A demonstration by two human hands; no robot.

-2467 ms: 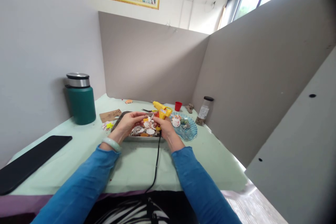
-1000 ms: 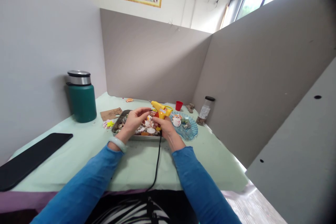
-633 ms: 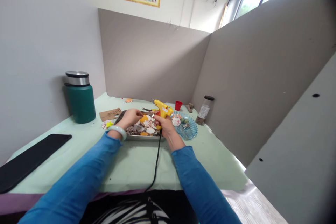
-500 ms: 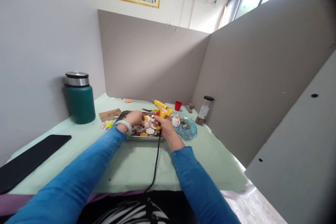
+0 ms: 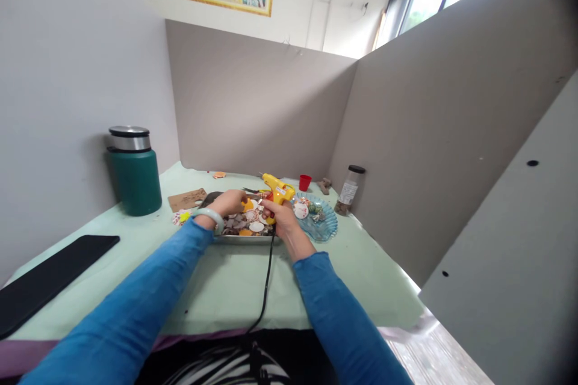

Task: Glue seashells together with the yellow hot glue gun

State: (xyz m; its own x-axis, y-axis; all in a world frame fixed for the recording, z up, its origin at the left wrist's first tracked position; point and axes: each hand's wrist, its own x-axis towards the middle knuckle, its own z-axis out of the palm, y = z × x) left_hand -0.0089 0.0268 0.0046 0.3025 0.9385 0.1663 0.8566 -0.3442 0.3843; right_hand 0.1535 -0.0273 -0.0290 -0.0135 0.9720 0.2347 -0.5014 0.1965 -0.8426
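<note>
My right hand is wrapped round the handle of a yellow hot glue gun, whose nozzle points up and away to the left. A black cord runs from its grip down to the table's front edge. Over the left part of a metal tray, my left hand has its fingers bent together. Whatever they pinch is too small or hidden to make out. A pale bangle circles that wrist. In the tray lie several shell-like pieces, such as a white disc, among grey and orange ones.
Right of the tray is a blue scalloped plate with small decorations. Behind stand a red cup and a lidded jar. At left are a green bottle, a brown board and a black flat object. Partitions enclose the table.
The view has shifted slightly. My left hand has lifted a little and drawn slightly left over the tray; my right hand keeps its hold on the glue gun.
</note>
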